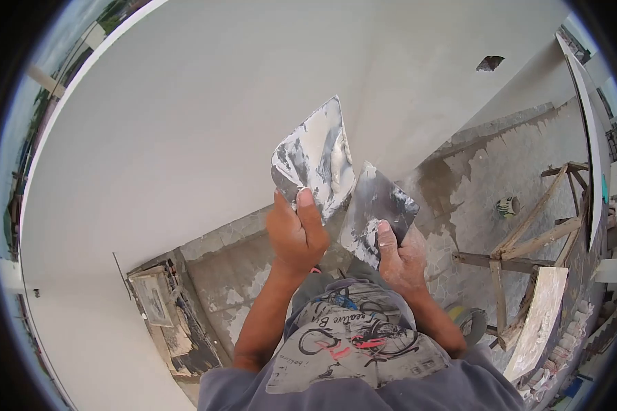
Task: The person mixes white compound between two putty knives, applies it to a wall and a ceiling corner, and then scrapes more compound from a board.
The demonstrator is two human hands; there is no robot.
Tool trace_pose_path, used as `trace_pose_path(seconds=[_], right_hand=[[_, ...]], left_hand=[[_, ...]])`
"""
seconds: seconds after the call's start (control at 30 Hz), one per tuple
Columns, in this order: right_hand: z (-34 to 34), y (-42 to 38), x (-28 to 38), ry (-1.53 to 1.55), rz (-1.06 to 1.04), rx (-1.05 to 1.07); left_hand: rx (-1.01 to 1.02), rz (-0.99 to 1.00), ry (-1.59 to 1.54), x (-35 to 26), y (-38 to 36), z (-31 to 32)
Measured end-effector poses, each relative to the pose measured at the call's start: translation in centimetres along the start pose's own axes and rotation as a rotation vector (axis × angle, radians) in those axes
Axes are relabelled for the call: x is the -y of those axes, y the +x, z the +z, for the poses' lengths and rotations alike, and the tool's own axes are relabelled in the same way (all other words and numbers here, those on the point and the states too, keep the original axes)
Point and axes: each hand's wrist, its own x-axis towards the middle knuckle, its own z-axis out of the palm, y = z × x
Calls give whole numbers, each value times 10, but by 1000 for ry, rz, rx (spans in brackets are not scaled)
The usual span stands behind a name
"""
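My left hand (297,228) grips a flat metal plate (315,157) smeared with white paste, its thumb pressed on the lower edge. A thick ridge of paste lies along the plate's right side. Just to the right, my right hand (402,257) holds a second, darker metal plate (380,209), with white paste on its lower left edge and right corner. The two plates are close together, tilted, in front of the pale wall (206,123). Fingers behind both plates are mostly hidden.
A wooden trestle (528,253) stands at the right, with a pale board (538,322) beside it. A small bucket (507,207) sits on the stained floor. At lower left is a wooden box-like frame (178,315). The wall has a dark hole (489,64).
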Motion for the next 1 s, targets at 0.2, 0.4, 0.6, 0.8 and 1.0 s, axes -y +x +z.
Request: trace_pose_path(seconds=[0.2,0.4,0.6,0.8,1.0], right_hand=[[7,13,5,13,-7,-2],[12,21,1,92,7,7],[5,31,3,80,-10,-19],[1,41,-11,176,16,-37],[1,58,-20,743,314,-62]], left_hand=[[158,193,250,16,-14,4],[273,244,325,4,-7,4],[360,141,404,5,-16,4],[428,59,440,1,-22,3],[484,-155,379,2,-30,0]])
